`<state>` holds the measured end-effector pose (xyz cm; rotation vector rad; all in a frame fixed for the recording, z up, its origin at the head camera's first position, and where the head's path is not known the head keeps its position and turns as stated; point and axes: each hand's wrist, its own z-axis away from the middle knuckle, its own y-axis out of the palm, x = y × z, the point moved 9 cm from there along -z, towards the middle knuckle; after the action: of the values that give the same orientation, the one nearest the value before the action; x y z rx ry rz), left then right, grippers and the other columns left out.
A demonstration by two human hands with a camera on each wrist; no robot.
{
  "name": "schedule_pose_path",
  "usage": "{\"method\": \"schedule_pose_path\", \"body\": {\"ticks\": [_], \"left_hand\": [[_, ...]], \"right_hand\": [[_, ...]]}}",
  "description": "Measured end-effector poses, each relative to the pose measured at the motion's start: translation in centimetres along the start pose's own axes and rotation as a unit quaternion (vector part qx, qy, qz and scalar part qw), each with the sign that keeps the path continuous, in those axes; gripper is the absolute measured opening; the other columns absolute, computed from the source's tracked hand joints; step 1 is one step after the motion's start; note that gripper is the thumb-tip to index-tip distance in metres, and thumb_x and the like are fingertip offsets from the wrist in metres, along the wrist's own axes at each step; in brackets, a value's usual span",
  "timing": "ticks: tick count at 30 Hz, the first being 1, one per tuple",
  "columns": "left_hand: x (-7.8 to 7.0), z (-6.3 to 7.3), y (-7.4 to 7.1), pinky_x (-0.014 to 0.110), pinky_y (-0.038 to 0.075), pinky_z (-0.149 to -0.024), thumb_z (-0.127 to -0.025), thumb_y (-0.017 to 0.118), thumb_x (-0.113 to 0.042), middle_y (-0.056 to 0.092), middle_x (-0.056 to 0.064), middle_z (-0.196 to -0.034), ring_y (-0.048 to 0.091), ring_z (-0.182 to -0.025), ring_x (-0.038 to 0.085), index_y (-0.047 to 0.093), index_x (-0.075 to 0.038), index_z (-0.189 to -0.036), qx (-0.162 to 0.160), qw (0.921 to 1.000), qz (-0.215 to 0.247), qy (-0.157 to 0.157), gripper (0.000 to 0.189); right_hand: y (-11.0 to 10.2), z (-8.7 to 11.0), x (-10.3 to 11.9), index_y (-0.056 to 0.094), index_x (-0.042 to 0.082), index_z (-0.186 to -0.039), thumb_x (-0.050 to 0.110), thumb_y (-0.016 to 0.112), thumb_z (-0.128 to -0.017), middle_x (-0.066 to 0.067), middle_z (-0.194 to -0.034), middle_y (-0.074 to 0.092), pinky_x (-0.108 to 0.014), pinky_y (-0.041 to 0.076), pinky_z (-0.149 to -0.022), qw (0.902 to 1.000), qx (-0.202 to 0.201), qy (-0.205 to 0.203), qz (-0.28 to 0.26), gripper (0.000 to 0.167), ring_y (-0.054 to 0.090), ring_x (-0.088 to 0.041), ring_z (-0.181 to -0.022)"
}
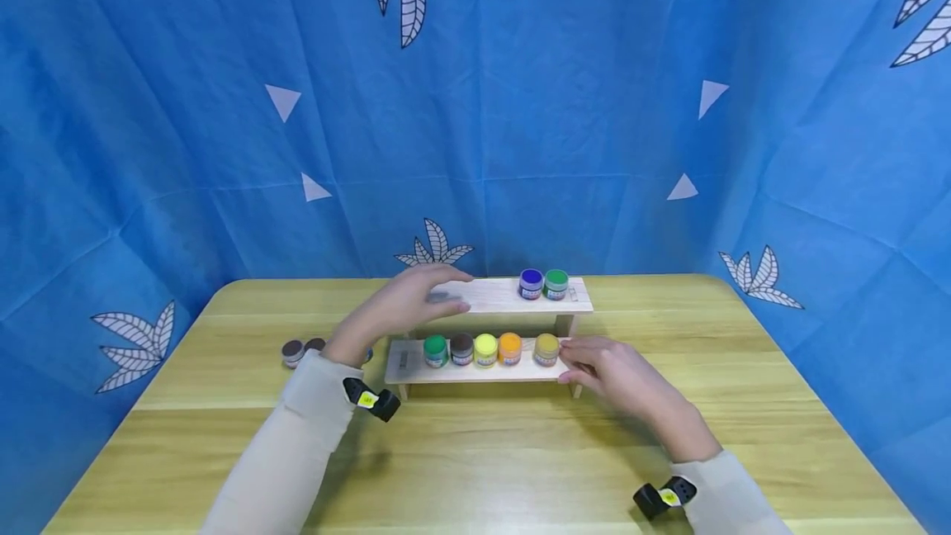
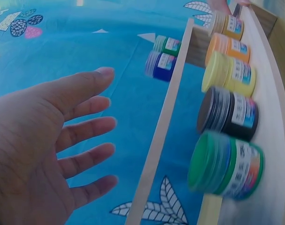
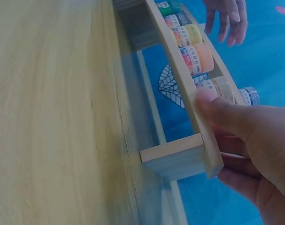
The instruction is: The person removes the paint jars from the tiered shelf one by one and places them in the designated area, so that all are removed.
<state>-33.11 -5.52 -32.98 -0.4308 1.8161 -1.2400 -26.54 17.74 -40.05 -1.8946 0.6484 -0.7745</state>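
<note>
Your left hand, fingers spread, hangs by the upper shelf. Your right hand seems to pinch the ochre jar, contact half hidden, near the right end of the lower shelf. Four more jars stand to its left.

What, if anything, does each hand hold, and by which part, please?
The left hand holds nothing. The right hand is at the lower shelf, beside the ochre jar; whether it grips either cannot be told.

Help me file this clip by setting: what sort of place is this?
Probably a makeshift recording booth: blue patterned cloth hangs behind and beside the wooden table, and black wrist cameras are worn.
</note>
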Motion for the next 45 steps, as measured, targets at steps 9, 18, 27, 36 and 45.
{"method": "schedule_pose_path", "body": {"ticks": [9, 18, 27, 36, 45], "left_hand": [[-0.9, -2.0, 1.0, 0.045, 0.032, -0.112, -0.095, 0.061, -0.047, 0.053, 0.002, -0.141, 0.041, -0.136, 0.024, 0.058, -0.020, -0.137, 0.005, 0.9999, 0.008, -0.010, 0.050], [-2.1, -5.1, 1.8, 0.038, 0.037, -0.108, -0.095, 0.062, -0.045, 0.059, -0.002, -0.134, 0.050, -0.126, 0.018, 0.059, -0.020, -0.136, -0.009, 0.9999, -0.002, -0.007, 0.049], [-3.2, -7.3, 3.2, 0.042, 0.033, -0.111, -0.095, 0.064, -0.042, 0.062, 0.004, -0.130, 0.054, -0.123, 0.021, 0.056, -0.015, -0.138, 0.001, 0.9998, -0.014, -0.014, 0.051], [-3.7, -8.4, 4.2, 0.036, 0.044, -0.102, -0.090, 0.068, -0.047, 0.063, 0.001, -0.126, 0.056, -0.120, 0.020, 0.058, -0.016, -0.136, -0.001, 0.9995, -0.021, -0.025, 0.057], [-4.2, -8.9, 4.8, 0.033, 0.046, -0.096, -0.089, 0.071, -0.043, 0.065, 0.001, -0.121, 0.058, -0.113, 0.017, 0.062, -0.016, -0.131, -0.004, 0.9992, -0.022, -0.032, 0.051]], "right_hand": [[-0.2, -0.7, 0.3, 0.073, 0.008, -0.116, 0.030, 0.075, -0.086, -0.007, -0.119, 0.068, -0.043, 0.052, -0.093, 1.0000, -0.001, -0.003, -0.004, 0.038, 0.064, -0.027, -0.111], [0.0, -0.4, -0.1, 0.073, 0.007, -0.117, 0.031, 0.074, -0.087, -0.008, -0.119, 0.068, -0.046, 0.050, -0.094, 0.9999, 0.004, 0.011, -0.006, 0.038, 0.063, -0.029, -0.113], [0.2, -0.2, -0.2, 0.072, 0.007, -0.117, 0.033, 0.076, -0.085, -0.007, -0.115, 0.070, -0.045, 0.052, -0.092, 0.9996, -0.007, 0.024, -0.012, 0.041, 0.064, -0.029, -0.110], [0.1, -0.1, -0.3, 0.072, 0.008, -0.116, 0.033, 0.076, -0.084, -0.006, -0.114, 0.070, -0.045, 0.052, -0.091, 0.9993, -0.017, 0.029, -0.014, 0.041, 0.065, -0.028, -0.109], [-0.1, -0.1, -0.2, 0.073, 0.009, -0.116, 0.032, 0.077, -0.083, -0.007, -0.115, 0.070, -0.045, 0.052, -0.090, 0.9994, -0.026, 0.020, -0.012, 0.040, 0.065, -0.028, -0.109]]}}
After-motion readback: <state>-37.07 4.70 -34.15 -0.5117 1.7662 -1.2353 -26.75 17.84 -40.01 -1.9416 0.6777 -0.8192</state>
